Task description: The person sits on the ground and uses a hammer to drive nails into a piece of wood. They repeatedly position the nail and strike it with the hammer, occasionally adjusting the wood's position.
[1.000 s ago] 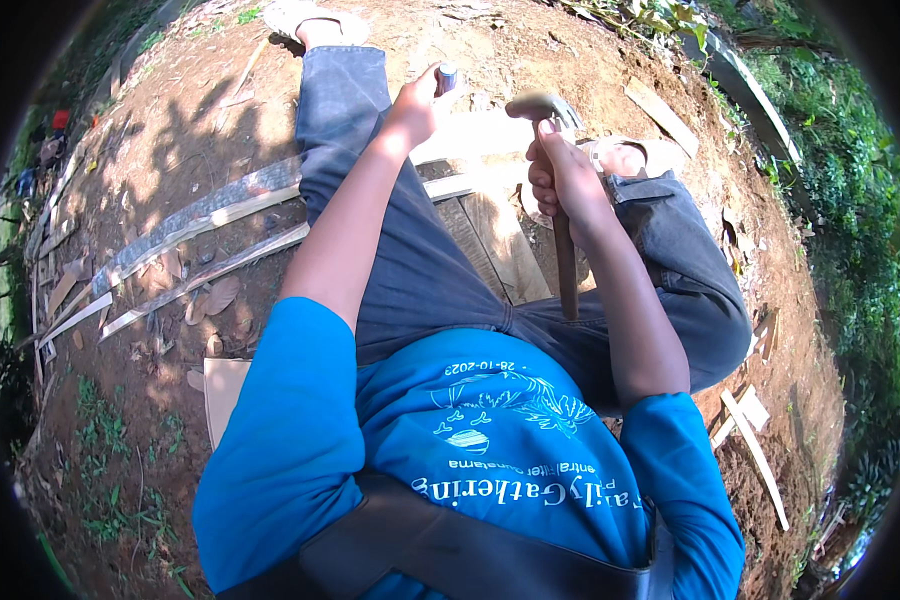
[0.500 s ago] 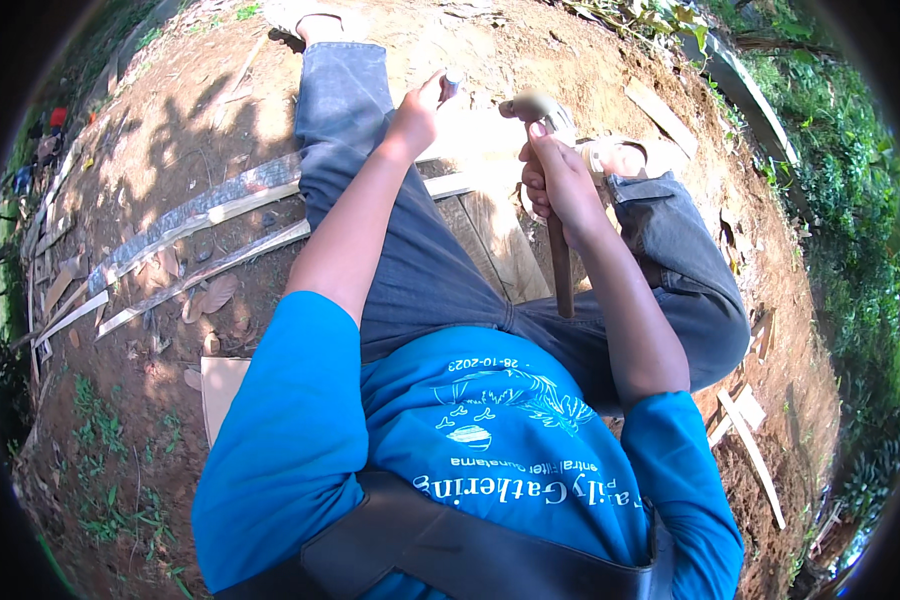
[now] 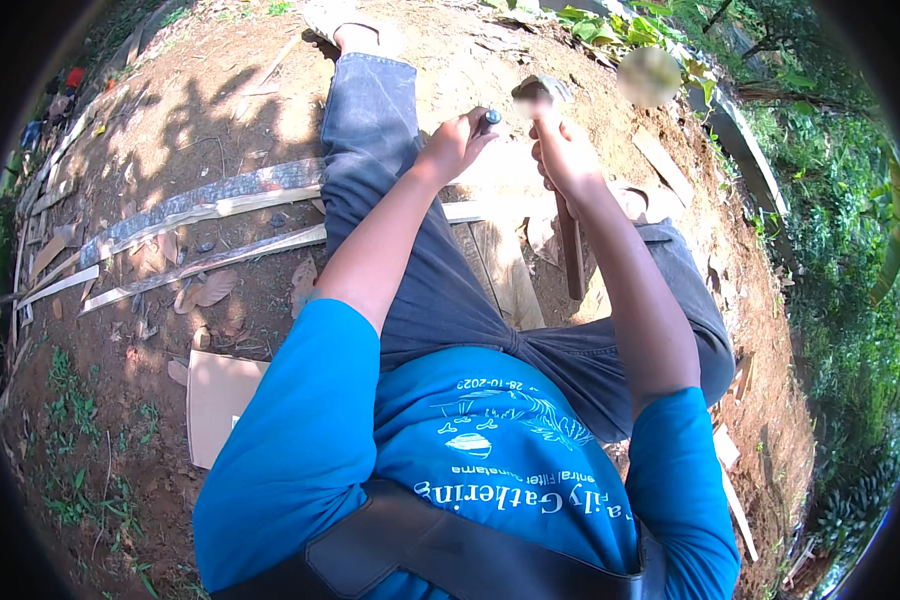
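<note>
My left hand (image 3: 450, 152) is closed around a tool handle (image 3: 489, 120); its dark, rounded end sticks up between thumb and fingers. The tool's lower part is hidden, so its kind is unclear. To the right, my right hand (image 3: 567, 162) grips a hammer (image 3: 571, 250) high on its brown wooden handle, close under the head. The handle's free end points back toward my lap. The hammer's head sits a little right of the left hand's tool, apart from it. Beneath my hands lies a pale piece of wood (image 3: 475, 211), washed out by sunlight, between my spread legs.
Wider boards (image 3: 510, 268) lie between my thighs. Long bark-edged strips (image 3: 210, 205) stretch left across the bare soil under my left leg. A cardboard piece (image 3: 215, 400) lies by my left elbow. Another offcut (image 3: 662, 165) is beyond my right foot, near green plants (image 3: 830, 260).
The view has shifted slightly. My left hand with its tool has come nearer and to the right, closer to the hammer. The right hand has moved a little farther away, still holding the hammer.
</note>
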Action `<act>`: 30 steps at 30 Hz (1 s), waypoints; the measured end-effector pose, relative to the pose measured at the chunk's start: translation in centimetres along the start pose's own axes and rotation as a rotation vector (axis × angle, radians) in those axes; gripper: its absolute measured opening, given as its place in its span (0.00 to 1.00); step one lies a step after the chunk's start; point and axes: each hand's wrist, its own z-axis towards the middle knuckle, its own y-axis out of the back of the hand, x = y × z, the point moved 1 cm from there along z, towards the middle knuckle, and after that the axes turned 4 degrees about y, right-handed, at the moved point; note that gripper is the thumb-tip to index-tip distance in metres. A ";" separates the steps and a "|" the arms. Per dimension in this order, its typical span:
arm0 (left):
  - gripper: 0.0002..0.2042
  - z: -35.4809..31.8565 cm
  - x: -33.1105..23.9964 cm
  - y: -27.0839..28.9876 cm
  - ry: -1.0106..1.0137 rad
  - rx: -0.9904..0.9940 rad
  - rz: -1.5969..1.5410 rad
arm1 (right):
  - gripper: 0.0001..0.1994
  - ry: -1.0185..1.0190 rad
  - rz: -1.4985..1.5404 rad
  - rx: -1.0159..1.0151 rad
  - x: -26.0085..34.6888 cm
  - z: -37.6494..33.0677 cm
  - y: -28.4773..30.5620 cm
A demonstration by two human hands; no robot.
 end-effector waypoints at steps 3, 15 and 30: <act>0.16 -0.6 2.0 1.3 0.258 0.181 0.182 | 0.25 0.348 0.536 0.052 7.9 -7.1 2.3; 0.23 -0.9 0.0 1.1 0.203 0.061 -0.052 | 0.25 0.531 0.588 -0.120 6.5 -7.8 0.2; 0.18 0.7 1.1 0.7 -0.056 -0.093 -0.234 | 0.23 0.073 -0.181 0.098 -1.4 -1.1 0.2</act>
